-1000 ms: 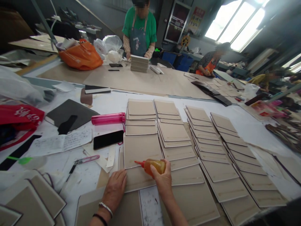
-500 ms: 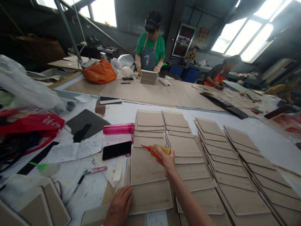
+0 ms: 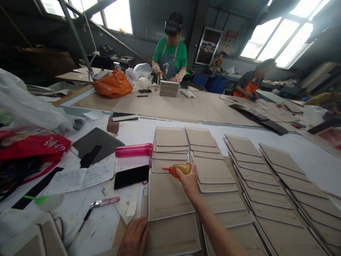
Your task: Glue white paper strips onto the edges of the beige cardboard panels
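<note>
My right hand (image 3: 188,179) is wrapped round a squeeze bottle (image 3: 180,170) of amber liquid with a red pointed nozzle. The bottle lies nearly level over the far edge of a beige panel (image 3: 170,197), its nozzle pointing left. Whether the nozzle touches a panel I cannot tell. Low in the view, my left hand (image 3: 134,237) rests with its fingers laid flat at the left edge of a nearer beige panel (image 3: 173,234). Overlapping beige panels (image 3: 213,167) run in rows to the right, some with a brownish streak along one edge.
Left of the panels lie a black phone (image 3: 132,177), a pink cylinder (image 3: 133,150), a handwritten paper (image 3: 82,176) and a pink-handled cutter (image 3: 106,202). An orange bag (image 3: 113,84) sits on the far table. Beyond it stands a co-worker in green (image 3: 170,53); another sits at right (image 3: 247,85).
The view has tilted slightly, so the panels sit lower. The bottle has turned more level, and its nozzle has shifted slightly away over the panel's far edge. My left hand stays beside the panels.
</note>
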{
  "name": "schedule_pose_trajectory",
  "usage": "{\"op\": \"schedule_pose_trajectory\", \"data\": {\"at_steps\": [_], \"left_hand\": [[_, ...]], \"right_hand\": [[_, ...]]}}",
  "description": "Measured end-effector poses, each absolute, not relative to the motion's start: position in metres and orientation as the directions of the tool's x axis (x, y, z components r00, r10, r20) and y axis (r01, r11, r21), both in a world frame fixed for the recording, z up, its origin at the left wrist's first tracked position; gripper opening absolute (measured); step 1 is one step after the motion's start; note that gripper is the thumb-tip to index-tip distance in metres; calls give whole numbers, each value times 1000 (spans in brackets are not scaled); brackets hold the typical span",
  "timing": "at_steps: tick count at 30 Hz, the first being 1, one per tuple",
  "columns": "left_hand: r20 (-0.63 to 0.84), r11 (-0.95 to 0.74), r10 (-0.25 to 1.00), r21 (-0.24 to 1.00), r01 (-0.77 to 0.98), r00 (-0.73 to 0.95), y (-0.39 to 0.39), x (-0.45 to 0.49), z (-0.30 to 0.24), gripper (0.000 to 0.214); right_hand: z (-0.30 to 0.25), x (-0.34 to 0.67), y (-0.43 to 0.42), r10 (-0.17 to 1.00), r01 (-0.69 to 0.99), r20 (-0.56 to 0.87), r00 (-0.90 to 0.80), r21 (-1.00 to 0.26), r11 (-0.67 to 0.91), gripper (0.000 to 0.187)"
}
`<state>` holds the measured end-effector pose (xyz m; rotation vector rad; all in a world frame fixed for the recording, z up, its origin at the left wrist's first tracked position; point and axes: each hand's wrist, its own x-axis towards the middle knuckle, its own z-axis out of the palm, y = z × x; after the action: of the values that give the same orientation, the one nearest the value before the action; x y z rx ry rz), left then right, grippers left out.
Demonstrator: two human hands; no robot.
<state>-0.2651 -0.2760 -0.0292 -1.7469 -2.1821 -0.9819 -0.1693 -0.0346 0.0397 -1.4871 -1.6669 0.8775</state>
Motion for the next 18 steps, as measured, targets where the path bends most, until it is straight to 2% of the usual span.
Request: {"op": "schedule_pose_trajectory", "data": {"at_steps": [8, 18], "left_hand": [[558, 51, 800, 302, 952, -220, -276, -267, -28, 27], [569, 1, 810, 241, 971, -142, -284, -273, -33, 25]], "right_hand": [[48, -134, -19, 991, 682, 132, -27, -722, 115, 49], [62, -106, -5, 979, 771, 202, 21, -627, 113, 48]]}}
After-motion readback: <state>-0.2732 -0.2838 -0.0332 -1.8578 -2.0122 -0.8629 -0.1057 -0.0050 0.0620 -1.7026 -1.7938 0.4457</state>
